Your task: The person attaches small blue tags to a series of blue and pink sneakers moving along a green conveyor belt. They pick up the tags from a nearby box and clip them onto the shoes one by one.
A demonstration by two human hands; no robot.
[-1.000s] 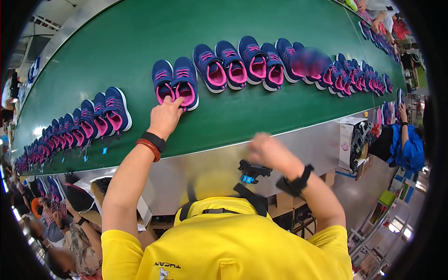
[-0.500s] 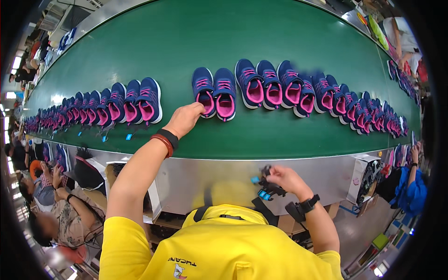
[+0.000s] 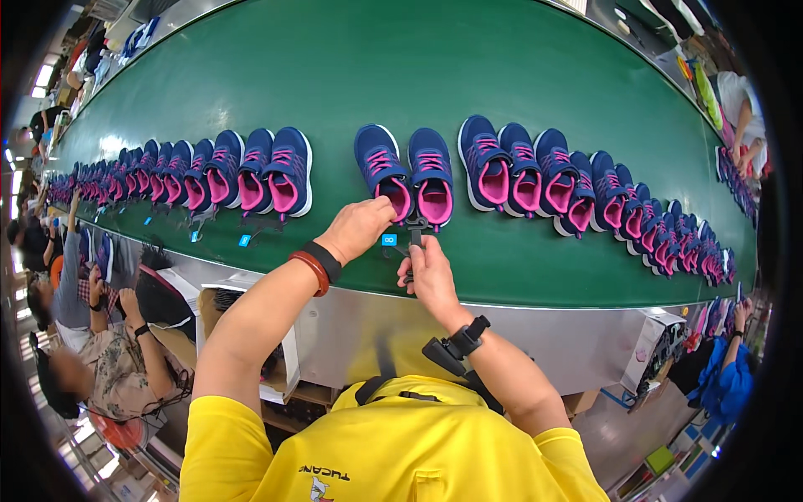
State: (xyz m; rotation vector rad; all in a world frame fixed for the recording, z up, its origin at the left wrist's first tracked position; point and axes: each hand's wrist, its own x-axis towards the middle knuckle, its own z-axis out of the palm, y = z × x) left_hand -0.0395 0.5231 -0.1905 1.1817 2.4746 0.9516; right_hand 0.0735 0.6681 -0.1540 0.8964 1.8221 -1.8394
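Observation:
Two navy sneakers with pink laces and lining stand side by side on the green belt, heels toward me: a left sneaker (image 3: 376, 155) and a right sneaker (image 3: 430, 155). My left hand (image 3: 361, 227) is closed, its fingertips pinching the heel edge of the left sneaker. My right hand (image 3: 431, 272) is closed on a black plastic shoe hanger (image 3: 417, 235), whose upper end sits at the heels between the two shoes. A small blue tag (image 3: 389, 240) shows beside the hanger. My right fingers partly hide the hanger's lower end.
Rows of matching sneakers line the belt to the left (image 3: 224, 167) and right (image 3: 483, 163). Blue tags (image 3: 244, 240) lie behind the left row. A metal ledge (image 3: 519, 343) borders the belt, with an open box (image 3: 651, 347) at right. Co-workers sit at both sides.
My right hand has moved up from the metal ledge to the sneakers' heels, bringing the black hanger. The two sneakers' heels now have the hanger against them. My left hand stays at the left sneaker.

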